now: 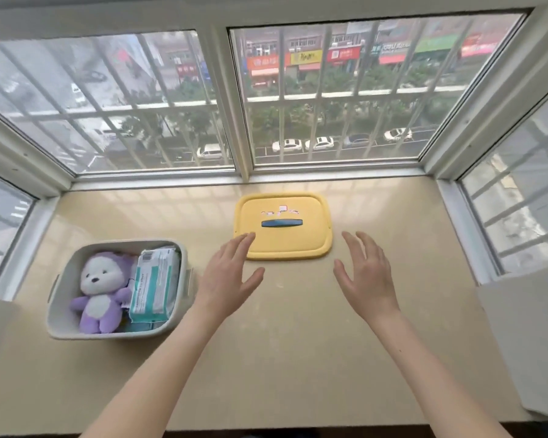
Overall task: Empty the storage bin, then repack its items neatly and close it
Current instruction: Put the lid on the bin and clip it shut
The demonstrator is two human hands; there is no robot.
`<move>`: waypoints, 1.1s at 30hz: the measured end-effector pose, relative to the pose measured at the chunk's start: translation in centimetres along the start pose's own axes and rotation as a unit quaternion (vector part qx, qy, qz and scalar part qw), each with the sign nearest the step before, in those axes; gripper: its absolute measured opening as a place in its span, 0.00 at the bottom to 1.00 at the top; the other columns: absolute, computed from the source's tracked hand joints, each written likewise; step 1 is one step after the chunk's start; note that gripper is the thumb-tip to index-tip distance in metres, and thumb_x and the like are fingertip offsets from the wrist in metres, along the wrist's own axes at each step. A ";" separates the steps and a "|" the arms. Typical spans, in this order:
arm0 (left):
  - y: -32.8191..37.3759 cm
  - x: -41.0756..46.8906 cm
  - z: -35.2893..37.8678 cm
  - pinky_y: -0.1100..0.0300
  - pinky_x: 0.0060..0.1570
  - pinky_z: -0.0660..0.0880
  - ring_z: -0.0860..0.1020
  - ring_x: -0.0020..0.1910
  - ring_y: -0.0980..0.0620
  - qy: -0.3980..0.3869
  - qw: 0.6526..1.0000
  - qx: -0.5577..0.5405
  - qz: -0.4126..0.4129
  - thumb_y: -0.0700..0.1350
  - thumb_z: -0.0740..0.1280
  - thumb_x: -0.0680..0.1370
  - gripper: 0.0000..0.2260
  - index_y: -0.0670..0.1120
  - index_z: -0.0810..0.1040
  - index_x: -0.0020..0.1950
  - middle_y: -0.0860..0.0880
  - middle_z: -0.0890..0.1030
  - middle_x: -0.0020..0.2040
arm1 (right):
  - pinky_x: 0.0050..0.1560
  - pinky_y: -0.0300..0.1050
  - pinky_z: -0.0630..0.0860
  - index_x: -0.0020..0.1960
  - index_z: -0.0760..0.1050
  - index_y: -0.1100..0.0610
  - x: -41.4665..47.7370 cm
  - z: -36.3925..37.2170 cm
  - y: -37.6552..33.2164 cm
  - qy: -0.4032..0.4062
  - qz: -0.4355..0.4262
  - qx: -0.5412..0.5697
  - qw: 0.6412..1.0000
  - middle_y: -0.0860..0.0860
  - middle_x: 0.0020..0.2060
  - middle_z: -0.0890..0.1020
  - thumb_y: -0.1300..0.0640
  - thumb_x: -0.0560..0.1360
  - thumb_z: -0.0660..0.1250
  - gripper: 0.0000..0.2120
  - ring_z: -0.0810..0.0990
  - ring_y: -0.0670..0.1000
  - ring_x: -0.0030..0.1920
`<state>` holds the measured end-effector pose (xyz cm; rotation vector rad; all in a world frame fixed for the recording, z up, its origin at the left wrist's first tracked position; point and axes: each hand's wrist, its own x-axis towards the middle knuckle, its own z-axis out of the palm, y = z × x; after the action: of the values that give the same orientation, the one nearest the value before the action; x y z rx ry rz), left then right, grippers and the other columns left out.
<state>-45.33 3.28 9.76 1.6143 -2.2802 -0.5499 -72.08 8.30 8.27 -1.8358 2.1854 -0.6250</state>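
Both hands reach forward over the beige window ledge [298, 349], palms down, and neither holds anything. The left hand [231, 276] is wide open, its fingers straight and spread and its thumb splayed out to the right. Its fingertips [249, 237] overlap the near left corner of the yellow lid [285, 241], though it is not clear whether they press on the lid or hover just above it. The right hand [366, 276] is equally open, fingers fanned and thumb pointing left. It sits just beside the lid's near right corner, apart from the lid and over bare ledge. The lid lies flat, top side up, near the window frame, with a dark blue handle [281, 223] across its middle and a few small white marks above that. The storage bin [60, 298], a pale rounded tub, stands uncovered on the ledge to the left of the left forearm, well apart from the lid. Inside it a purple and white plush toy [100, 295] lies face up on the left. A white and teal soft pack [154, 282] is tucked beside the toy on the right, touching it. Behind the ledge a barred window [329, 99] looks down on a street with parked cars.
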 end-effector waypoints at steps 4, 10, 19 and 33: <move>-3.0 4.0 3.8 0.54 0.69 0.65 0.64 0.72 0.52 -0.003 0.998 -0.037 -0.050 0.56 0.65 0.77 0.30 0.50 0.61 0.77 0.52 0.66 0.74 | 0.61 0.57 0.70 0.72 0.68 0.55 3.8 4.1 1.9 -0.026 0.006 0.006 1.000 0.62 0.66 0.72 0.45 0.77 0.53 0.26 0.71 0.62 0.64; -10.5 9.6 12.6 0.52 0.72 0.63 0.59 0.75 0.50 -0.028 0.983 -0.089 -0.157 0.58 0.67 0.76 0.35 0.51 0.57 0.78 0.48 0.60 0.76 | 0.63 0.59 0.69 0.74 0.63 0.50 9.3 13.8 6.7 -0.071 0.056 -0.001 0.996 0.62 0.70 0.66 0.45 0.79 0.60 0.26 0.68 0.63 0.66; -18.6 16.7 23.7 0.49 0.72 0.62 0.58 0.76 0.46 -0.012 0.952 -0.118 -0.282 0.60 0.71 0.72 0.41 0.50 0.55 0.79 0.45 0.56 0.77 | 0.67 0.56 0.64 0.78 0.53 0.43 15.5 26.6 12.0 -0.154 0.140 -0.066 0.976 0.62 0.75 0.57 0.39 0.78 0.58 0.31 0.62 0.64 0.69; -18.0 14.8 23.2 0.61 0.63 0.61 0.63 0.67 0.46 0.052 0.919 -0.180 -0.347 0.44 0.77 0.67 0.31 0.51 0.73 0.68 0.46 0.67 0.66 | 0.67 0.51 0.63 0.72 0.69 0.47 13.9 26.3 11.7 -0.094 0.229 0.052 0.967 0.59 0.67 0.68 0.45 0.70 0.74 0.33 0.62 0.59 0.66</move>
<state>-45.56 -12.81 -18.91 2.1519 -1.3661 -0.9439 -73.85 -8.43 -18.92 -1.2160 2.2807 -0.4344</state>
